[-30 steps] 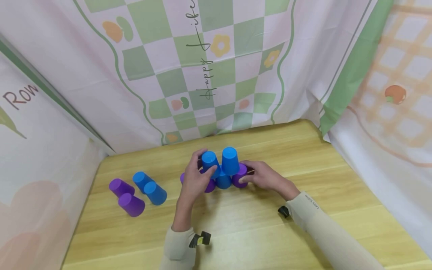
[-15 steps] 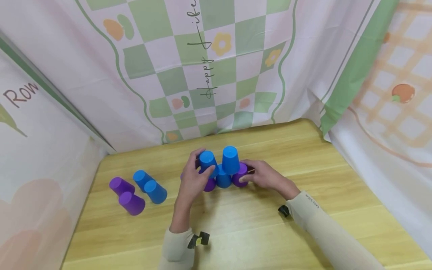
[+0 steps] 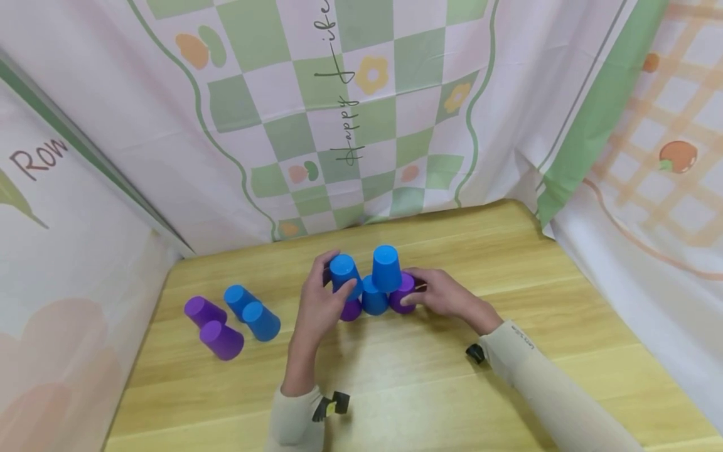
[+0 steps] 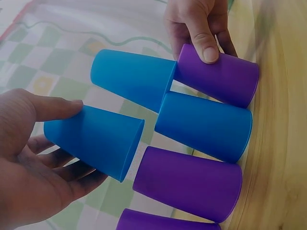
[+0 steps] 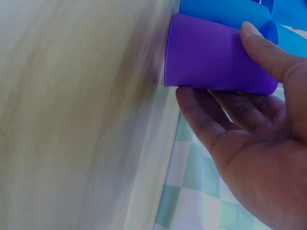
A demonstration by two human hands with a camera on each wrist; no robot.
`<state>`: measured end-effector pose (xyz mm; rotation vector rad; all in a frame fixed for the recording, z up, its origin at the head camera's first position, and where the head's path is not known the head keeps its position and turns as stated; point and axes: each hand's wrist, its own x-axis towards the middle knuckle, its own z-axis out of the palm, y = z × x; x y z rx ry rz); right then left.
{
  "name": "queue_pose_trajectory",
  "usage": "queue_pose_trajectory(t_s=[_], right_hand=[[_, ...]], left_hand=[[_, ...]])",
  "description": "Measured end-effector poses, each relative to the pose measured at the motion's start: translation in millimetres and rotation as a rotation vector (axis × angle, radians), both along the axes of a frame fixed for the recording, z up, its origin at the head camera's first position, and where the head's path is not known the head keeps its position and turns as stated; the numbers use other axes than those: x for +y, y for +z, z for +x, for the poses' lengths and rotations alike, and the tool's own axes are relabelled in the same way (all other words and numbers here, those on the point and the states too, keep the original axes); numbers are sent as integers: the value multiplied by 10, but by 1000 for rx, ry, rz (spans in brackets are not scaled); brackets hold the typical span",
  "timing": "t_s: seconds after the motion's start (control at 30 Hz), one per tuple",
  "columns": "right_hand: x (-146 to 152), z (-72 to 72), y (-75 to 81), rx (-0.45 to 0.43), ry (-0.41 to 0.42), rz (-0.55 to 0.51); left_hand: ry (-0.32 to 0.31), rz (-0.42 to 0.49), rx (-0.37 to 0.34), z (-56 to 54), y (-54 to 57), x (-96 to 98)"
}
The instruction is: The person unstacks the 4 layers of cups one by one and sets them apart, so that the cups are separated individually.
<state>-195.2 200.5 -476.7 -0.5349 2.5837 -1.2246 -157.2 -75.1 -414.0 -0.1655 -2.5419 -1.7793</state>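
An upside-down blue cup [image 3: 344,270] is pinched between the thumb and fingers of my left hand [image 3: 318,304]. In the left wrist view its rim hangs just above the bottom row, slightly apart from it. That row holds a purple cup [image 4: 216,75] at the right end, a blue cup [image 4: 204,127], a purple cup [image 4: 187,184] and another purple cup [image 4: 165,221]. A second blue cup [image 3: 386,269] stands across the two right-hand cups. My right hand [image 3: 443,292] holds the right-end purple cup, thumb on one side, fingers on the other.
Left on the wooden table [image 3: 395,389] stand two purple cups [image 3: 221,340] and two blue cups [image 3: 262,321], all upside down. A patterned curtain [image 3: 361,125] hangs behind the table, with more cloth at both sides.
My left hand has shifted slightly left with its blue cup, widening the gap to the other raised blue cup. The left-end purple cup is now hidden in the head view. My right hand stays put.
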Motion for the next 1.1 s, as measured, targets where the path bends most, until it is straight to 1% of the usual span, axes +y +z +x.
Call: queue_pose_trajectory(t_s=[0.1,0.23,0.5,0.8,0.9,1.1], right_hand=[[0,-6,-15,4,-3,-1],[0,-11,-20,8,-4,-5],[3,-3,-6,3,1,-9],[2,-6,-15,1,9,-6],[2,-6,-14,0,6,-6],[7,-3,-9,9,7,-9]], left_hand=[[-1,2,12,25,-9,-32],[15,2,16,73,-2,-76],[67,-13,1,145,37,-174],[90,18,-17,200,12,-341],[105,21,-15,217,10,-386],[134,18,13,253,-7,-486]])
